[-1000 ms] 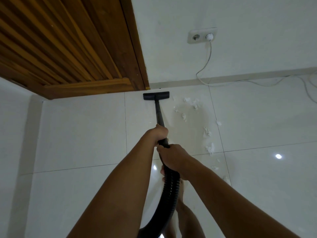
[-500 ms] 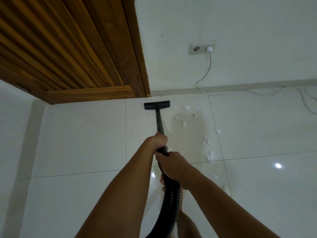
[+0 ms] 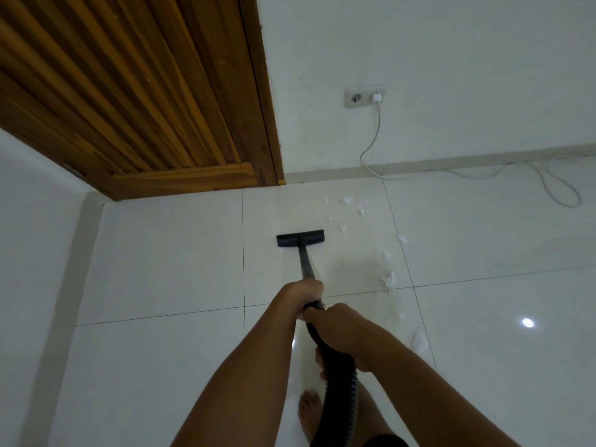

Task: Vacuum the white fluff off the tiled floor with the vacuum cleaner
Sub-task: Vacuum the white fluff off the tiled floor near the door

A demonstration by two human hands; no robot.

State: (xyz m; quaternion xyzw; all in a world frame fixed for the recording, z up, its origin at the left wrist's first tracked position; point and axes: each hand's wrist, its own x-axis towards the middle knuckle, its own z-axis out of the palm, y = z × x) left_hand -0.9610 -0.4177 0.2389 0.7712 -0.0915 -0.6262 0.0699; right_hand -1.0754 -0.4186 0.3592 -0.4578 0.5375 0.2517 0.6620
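Two hands, left and right, grip one vacuum wand; perhaps ten fluff tufts nearby.

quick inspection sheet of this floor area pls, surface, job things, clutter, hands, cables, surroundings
surface: tiled floor, white and glossy, with a lamp reflection at right
job's things: vacuum head flat on the tile; white fluff in a scattered trail to its right, none under the head; black hose runs back between the arms
clutter: nothing seen
hands: left hand grips the wand; right hand grips just behind it, where the hose starts
cables: white cable plugged into the wall socket drops to the floor and loops at right
surroundings: slatted wooden door, white wall, a bare foot beside the hose
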